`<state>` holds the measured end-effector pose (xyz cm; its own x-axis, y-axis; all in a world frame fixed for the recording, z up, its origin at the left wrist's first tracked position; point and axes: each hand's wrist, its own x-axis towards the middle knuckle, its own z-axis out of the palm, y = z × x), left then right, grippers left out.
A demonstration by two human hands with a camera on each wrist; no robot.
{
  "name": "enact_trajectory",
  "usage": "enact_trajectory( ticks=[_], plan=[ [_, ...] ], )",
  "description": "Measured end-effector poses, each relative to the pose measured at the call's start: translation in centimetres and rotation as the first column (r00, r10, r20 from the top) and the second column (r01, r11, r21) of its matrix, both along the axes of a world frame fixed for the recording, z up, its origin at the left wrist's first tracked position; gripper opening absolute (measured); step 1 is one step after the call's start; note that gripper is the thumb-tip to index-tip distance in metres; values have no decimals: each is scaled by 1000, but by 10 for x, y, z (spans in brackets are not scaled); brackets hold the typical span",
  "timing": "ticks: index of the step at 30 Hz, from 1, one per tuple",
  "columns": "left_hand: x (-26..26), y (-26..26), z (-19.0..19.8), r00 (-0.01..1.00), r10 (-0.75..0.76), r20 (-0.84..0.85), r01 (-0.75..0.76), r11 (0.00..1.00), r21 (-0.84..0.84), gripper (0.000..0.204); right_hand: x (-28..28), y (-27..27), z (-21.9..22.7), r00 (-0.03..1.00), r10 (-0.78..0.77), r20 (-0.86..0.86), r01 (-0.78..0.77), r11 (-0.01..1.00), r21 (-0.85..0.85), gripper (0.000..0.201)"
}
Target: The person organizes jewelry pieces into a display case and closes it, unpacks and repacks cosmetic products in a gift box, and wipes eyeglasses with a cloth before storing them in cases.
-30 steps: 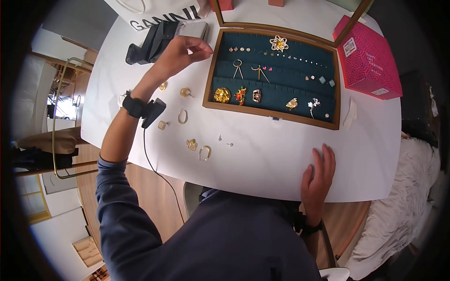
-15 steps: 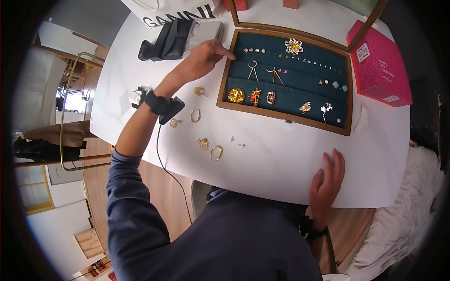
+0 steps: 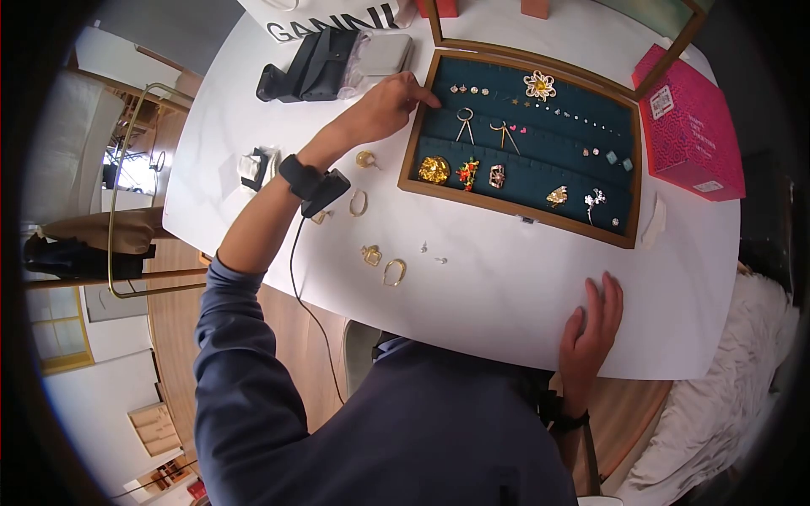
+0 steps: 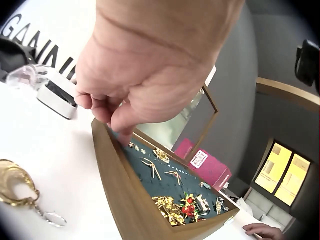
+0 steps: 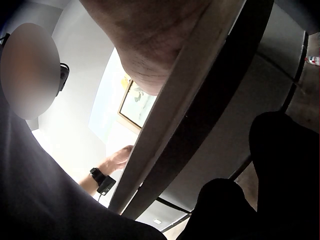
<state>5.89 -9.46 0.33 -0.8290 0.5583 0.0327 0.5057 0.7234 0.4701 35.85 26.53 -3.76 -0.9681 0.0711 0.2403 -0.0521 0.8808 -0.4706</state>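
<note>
The brown wooden jewellery box [image 3: 472,202] lies open on the white surface [image 3: 506,312], its framed lid [image 3: 671,56] raised at the far side. Dark green lining [image 3: 540,157] carries rows of ornaments, including a yellow-centred flower [image 3: 540,86]; the tiniest [image 3: 576,117] are probably stud earrings.

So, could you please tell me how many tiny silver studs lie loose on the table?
2: the first stud is in front of the box; the second stud is just right of it, slightly farther from the box. The left arm may hide others.

"GANNI" in black on white bag [image 3: 336,17], QR code [image 3: 661,103] on pink box [image 3: 693,139]
</note>
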Motion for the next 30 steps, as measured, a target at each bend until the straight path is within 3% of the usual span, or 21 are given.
enact_trajectory(
  ticks=[2, 9, 12, 15, 18, 20, 26, 30],
  plan=[
    [1, 1, 2, 999, 38, 25, -37, 997, -67, 41, 0, 0, 0, 1000, 2, -3, -2, 1000, 4, 46],
    [-1, -1, -1, 996, 81, 43, -81, 997, -9, 45, 0, 0, 1, 1000, 1, 1, -1, 1000, 2, 46],
    [-1, -1, -3, 999, 33, -2, -33, 999, 33, 52, 0, 0, 0, 1000, 0, 0, 0, 1000, 5, 46],
    [-2, 0, -3, 1000, -3, -24, 1, 999, -53, 52, 0, 0, 1, 1000, -3, 1, 3, 1000, 6, 46],
    [-5, 2, -4, 999, -6, -43, 4, 999, -33, 48, 1, 0, 1, 1000, -5, 4, 5, 1000, 9, 45],
    [-3, 10, -2, 998, -16, -63, 23, 994, 111, 43, 1, 0, 0, 1000, -5, 5, 5, 1000, 11, 45],
    [-5, 32, -4, 977, -80, -198, 99, 991, 89, 28, 0, 0, 1, 1000, -6, 2, 6, 1000, 12, 44],
    [-5, 42, -7, 978, -94, -185, 113, 989, 96, 24, 0, 1, 1, 1000, -5, -2, 5, 1000, -4, 44]
  ],
)
